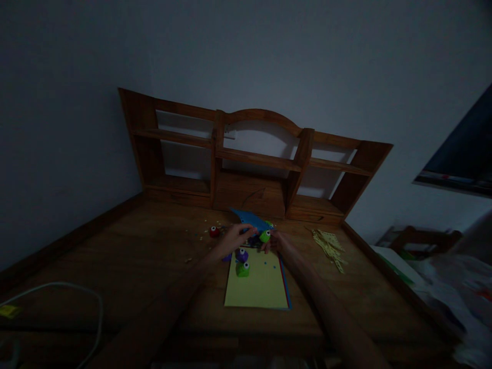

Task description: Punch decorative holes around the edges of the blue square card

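Observation:
My left hand (234,237) has its thumb and fingertips closed at the lower edge of a blue sheet of paper (249,219). The sheet is tilted up beyond my hands. In my right hand (277,241) is a small green paper punch (265,236) with one big white eye, close to the sheet's right edge. Its underside is hidden by my fingers. Another green one-eyed piece (269,224) shows partly behind it. Just nearer than my hands, a purple punch (242,255) and a green punch (243,269) rest on a yellow sheet (257,292).
A red one-eyed punch (214,232) stands left of my left hand, among scattered paper bits. Punched yellow paper strips (329,245) lie at the right. Wooden shelves (255,159) rise along the back. A white cable (100,307) curves at the lower left.

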